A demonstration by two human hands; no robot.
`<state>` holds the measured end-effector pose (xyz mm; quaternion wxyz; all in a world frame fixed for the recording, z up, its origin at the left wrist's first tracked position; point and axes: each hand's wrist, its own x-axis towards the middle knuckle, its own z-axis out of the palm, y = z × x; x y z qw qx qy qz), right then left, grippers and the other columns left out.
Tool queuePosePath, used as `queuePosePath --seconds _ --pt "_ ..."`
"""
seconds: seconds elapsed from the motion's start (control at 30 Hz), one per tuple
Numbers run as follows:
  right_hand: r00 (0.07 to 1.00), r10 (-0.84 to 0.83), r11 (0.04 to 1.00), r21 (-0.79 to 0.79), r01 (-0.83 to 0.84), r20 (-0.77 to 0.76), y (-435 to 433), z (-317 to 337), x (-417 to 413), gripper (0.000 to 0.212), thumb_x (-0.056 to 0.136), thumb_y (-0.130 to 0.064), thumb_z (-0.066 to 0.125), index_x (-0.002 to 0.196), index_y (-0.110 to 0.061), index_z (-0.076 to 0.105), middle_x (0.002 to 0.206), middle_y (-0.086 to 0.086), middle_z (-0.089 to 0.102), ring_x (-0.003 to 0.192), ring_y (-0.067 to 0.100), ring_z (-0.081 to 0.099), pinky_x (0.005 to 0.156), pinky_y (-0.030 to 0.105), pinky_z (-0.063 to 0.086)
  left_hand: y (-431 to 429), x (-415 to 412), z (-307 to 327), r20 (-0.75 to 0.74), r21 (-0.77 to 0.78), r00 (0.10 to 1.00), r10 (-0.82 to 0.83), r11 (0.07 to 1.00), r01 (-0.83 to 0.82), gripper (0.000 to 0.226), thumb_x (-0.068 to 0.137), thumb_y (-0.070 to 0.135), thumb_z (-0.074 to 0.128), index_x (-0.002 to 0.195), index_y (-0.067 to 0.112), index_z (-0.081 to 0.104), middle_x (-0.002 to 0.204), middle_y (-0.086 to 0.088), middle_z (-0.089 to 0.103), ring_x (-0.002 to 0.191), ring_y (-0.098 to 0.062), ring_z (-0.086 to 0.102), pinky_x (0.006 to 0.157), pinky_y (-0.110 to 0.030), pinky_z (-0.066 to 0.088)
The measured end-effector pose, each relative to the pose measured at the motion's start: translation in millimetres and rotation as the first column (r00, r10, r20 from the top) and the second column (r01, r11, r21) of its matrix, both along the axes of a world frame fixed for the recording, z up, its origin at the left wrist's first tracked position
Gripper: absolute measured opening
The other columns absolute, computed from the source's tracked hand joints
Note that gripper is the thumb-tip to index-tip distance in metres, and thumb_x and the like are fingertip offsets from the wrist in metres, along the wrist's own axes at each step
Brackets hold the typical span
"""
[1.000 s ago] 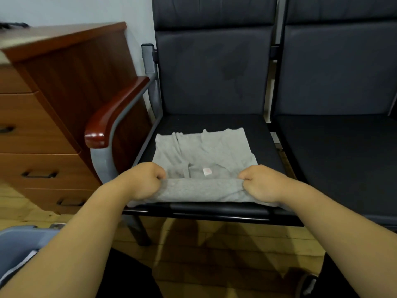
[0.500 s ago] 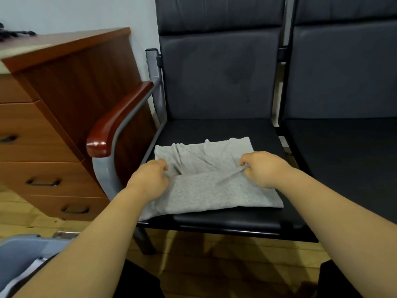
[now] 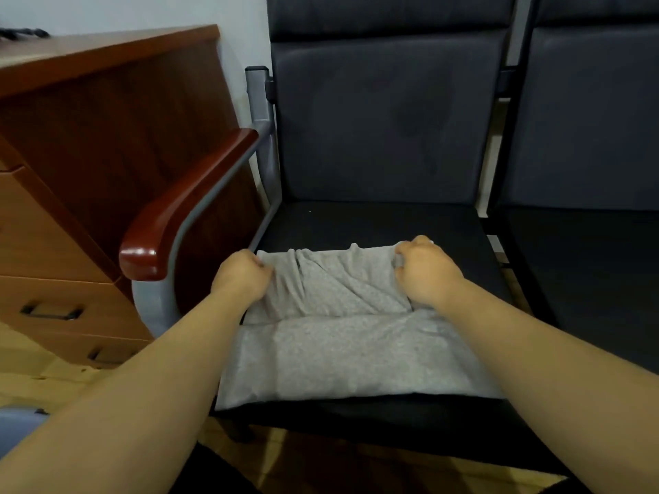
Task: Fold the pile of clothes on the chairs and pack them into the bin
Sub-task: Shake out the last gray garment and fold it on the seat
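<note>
Grey garment (image 3: 338,354) right in the centre of the frame, lying flat on the front half of the black chair seat (image 3: 374,222), doubled over with a crease running across its middle. What kind of garment it is can't be told from the folded shape. Left hand (image 3: 242,276) is at the far left corner of the upper layer, knuckles up, fingers curled into the bunched cloth, fingertips tucked out of sight. Right hand (image 3: 424,276) is clamped on the far right corner, fingers curled round the cloth edge, and a bit of pale fabric peeks out past the knuckles. Both forearms cover the garment's side edges. Left of the seat, a glossy red-brown armrest (image 3: 185,205); behind it, filling the left of the frame, a wooden drawer unit (image 3: 71,172). A second chair (image 3: 588,262) is cut off at the right edge. Only a blue-grey sliver of the bin (image 3: 18,422) shows at lower left, contents hidden.
</note>
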<state>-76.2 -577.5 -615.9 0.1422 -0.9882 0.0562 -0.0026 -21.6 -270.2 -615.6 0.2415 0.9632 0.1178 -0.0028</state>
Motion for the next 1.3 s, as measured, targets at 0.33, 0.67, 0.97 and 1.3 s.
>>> queuePosePath --seconds 0.33,0.67,0.97,1.3 --pt "0.983 -0.183 0.983 -0.013 0.183 0.0 -52.2 -9.5 54.6 0.026 0.104 -0.032 0.053 0.107 -0.009 0.065 0.114 0.014 0.056 0.097 0.034 0.06 0.088 0.044 0.054 10.1 48.9 -10.7 0.079 -0.104 0.992 0.102 0.99 -0.094 0.013 0.101 0.02 0.06 0.093 0.015 0.069 0.089 -0.007 0.066 0.082 -0.025 0.062 0.069 -0.034 0.046" --pt "0.949 -0.255 0.96 0.169 0.224 0.189 -56.8 -17.8 55.2 0.011 0.098 -0.026 0.061 0.094 -0.015 0.062 0.105 0.009 0.058 0.087 0.028 0.057 0.071 0.036 0.045 9.6 56.2 -28.6 0.259 -0.208 0.964 0.063 0.978 -0.008 0.007 0.1 0.017 0.058 0.102 0.023 0.061 0.101 -0.002 0.067 0.088 -0.021 0.063 0.074 -0.032 0.045" --pt "0.924 -0.302 0.938 0.246 0.244 0.234 -63.7 -1.0 63.4 0.011 0.089 -0.017 0.064 0.083 -0.02 0.056 0.088 0.002 0.062 0.08 0.025 0.058 0.064 0.034 0.044 -5.4 74.0 -20.4 0.084 -0.031 0.994 -0.073 0.997 0.076 0.013 0.096 0.034 0.068 0.095 0.022 0.065 0.097 -0.002 0.069 0.083 -0.02 0.061 0.069 -0.033 0.048" --pt "0.988 -0.124 0.99 0.082 0.117 0.092 -40.7 11.2 27.0 0.045 0.094 -0.028 0.064 0.137 -0.02 0.054 0.155 0.008 0.029 0.123 0.035 0.052 0.1 0.045 0.049 -29.5 40.2 -5.9 0.195 0.076 0.977 -0.09 0.994 0.077 0.051 0.098 0.031 0.061 0.144 0.019 0.046 0.14 -0.013 0.048 0.124 -0.035 0.05 0.097 -0.049 0.049"
